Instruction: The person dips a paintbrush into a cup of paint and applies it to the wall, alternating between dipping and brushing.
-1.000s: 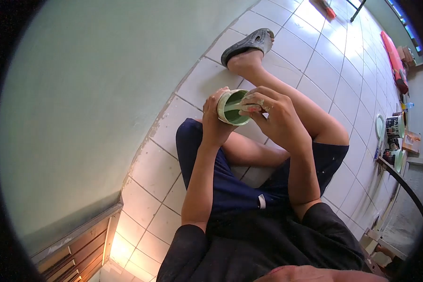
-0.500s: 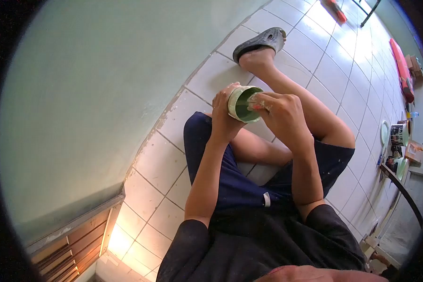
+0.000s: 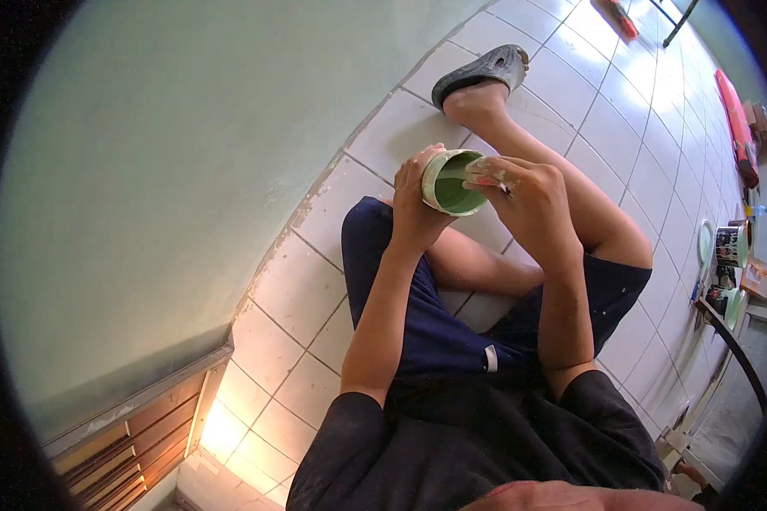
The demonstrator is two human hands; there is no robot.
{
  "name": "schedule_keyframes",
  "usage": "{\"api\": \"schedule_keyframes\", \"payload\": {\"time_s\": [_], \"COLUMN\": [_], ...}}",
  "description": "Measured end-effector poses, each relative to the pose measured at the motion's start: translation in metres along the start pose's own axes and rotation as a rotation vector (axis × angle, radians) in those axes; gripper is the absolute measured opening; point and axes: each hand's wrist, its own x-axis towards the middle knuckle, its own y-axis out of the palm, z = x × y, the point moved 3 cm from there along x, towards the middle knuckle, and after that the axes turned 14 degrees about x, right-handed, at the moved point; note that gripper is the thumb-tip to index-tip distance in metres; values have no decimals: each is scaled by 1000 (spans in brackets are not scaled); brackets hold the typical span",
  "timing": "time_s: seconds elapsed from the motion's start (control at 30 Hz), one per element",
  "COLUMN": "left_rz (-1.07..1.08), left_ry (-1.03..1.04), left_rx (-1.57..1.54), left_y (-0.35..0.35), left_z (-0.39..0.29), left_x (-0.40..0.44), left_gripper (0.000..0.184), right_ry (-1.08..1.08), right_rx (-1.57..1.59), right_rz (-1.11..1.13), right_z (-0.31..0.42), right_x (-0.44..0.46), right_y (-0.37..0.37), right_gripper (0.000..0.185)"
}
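My left hand (image 3: 417, 200) is wrapped round the outside of a small round tub (image 3: 430, 182), which is tilted so that its mouth faces my right side. Green paint or paste (image 3: 458, 197) shows inside the tub. At the tub's right rim is my right hand (image 3: 520, 189), its fingers closed together and smeared with a pale coating. Its fingertips reach over the opening, on a pale, thin tool that is mostly hidden by the fingers.
A pale green wall (image 3: 170, 170) rises on the left, above a white tiled floor (image 3: 290, 289). Wooden slats (image 3: 145, 434) are at the lower left. Printed tubs (image 3: 729, 246) and a red object (image 3: 735, 119) lie along the right side.
The whole view has shifted, so the hands and tub appear farther right. My right hand has moved a little at the tub's opening, and more of the green inside shows than half a second ago.
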Motion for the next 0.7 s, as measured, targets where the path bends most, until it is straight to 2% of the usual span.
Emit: {"api": "schedule_keyframes", "payload": {"time_s": [0.07,0.3,0.37,0.47,0.53,0.57,0.63,0.7], "left_rz": [-8,-7,-30,34,64,67,17,3], "left_ry": [8,13,40,-18,-153,-157,-128,-112], "left_rx": [-4,-36,-52,20,-94,-94,-85,-84], "left_y": [1,0,2,3,3,3,3,2], "left_z": [-1,-2,-4,-1,2,3,2,-2], "left_x": [0,0,2,-1,-5,-6,1,2], "left_gripper": [86,89,89,89,93,93,79,76], "right_ry": [-20,52,-17,-59,-43,-25,-62,-101], "right_rx": [-40,-5,-18,114,175,229,223,218], "right_rz": [69,59,98,18,-13,-47,-85,-124], "right_z": [-6,-4,-9,-16,-2,5,11,13], "right_x": [1,-2,1,-4,-1,-1,-2,-4], "right_y": [7,2,7,5,-9,-16,-22,-24], "right_gripper": [17,16,17,14,14,14,15,16]}}
